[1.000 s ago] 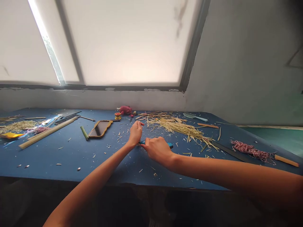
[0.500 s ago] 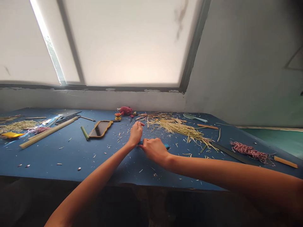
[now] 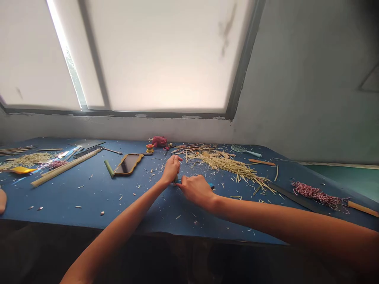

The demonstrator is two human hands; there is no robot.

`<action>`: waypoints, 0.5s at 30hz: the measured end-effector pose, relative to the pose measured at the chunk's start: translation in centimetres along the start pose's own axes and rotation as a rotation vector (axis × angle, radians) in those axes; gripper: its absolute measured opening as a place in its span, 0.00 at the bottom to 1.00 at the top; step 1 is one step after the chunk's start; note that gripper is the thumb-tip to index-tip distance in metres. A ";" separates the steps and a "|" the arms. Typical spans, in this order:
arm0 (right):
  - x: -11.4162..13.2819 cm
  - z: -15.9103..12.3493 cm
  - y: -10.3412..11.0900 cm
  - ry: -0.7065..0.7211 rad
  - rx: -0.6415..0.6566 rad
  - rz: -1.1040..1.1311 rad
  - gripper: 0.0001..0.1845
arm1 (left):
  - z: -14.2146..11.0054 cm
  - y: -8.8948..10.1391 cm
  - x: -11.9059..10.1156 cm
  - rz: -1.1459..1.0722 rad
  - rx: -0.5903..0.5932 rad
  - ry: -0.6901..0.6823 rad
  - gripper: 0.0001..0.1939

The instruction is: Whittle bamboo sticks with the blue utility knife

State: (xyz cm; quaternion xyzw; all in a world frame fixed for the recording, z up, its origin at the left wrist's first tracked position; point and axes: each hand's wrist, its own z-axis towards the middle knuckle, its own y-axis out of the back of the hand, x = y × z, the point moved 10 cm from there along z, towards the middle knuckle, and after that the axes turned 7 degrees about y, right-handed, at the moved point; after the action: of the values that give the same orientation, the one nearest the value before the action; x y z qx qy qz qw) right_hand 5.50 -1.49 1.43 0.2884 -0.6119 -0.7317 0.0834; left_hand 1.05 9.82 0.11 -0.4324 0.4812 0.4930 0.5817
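Where pale light comes through the wide window (image 3: 166,55), its sill runs behind my blue table (image 3: 66,196). Beyond my right hand (image 3: 197,191) spreads a heap of straw-coloured strips (image 3: 233,167); a long pale pole (image 3: 68,167) lies off to the left, and a dark flat blade (image 3: 291,196) to the right, near a bundle of red-and-white cord (image 3: 315,194). The framed mirror (image 3: 128,164) rests left of my hands. My right fist is wrapped around a blue tool (image 3: 211,185), just above the table's middle, with both ends poking out. Just beside it my left hand (image 3: 171,169) is curled, with a dull bit of stick (image 3: 176,178) showing below; I cannot tell whether those fingers grip it. A green tube (image 3: 109,168) touches or nearly touches the mirror. Any print on the yellow thing (image 3: 22,170) at far left is too small to read. Tiny shavings (image 3: 152,170) dot the tabletop.
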 end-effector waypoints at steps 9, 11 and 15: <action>-2.6 -2.0 -0.1 0.003 -0.065 -0.007 0.29 | -0.2 -2.1 0.3 -0.156 0.240 0.072 0.12; -2.2 -1.5 -0.2 0.012 -0.069 0.004 0.28 | -0.2 -2.2 0.2 -0.151 0.236 0.069 0.12; -1.8 -0.8 -0.4 0.034 -0.072 0.018 0.27 | -0.4 -2.6 -0.2 -0.117 0.277 0.046 0.13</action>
State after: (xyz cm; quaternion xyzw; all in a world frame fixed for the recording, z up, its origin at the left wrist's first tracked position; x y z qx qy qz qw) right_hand 7.46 -1.25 1.52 0.2921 -0.5862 -0.7475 0.1108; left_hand 3.55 9.00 0.28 -0.3866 0.5315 0.3771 0.6525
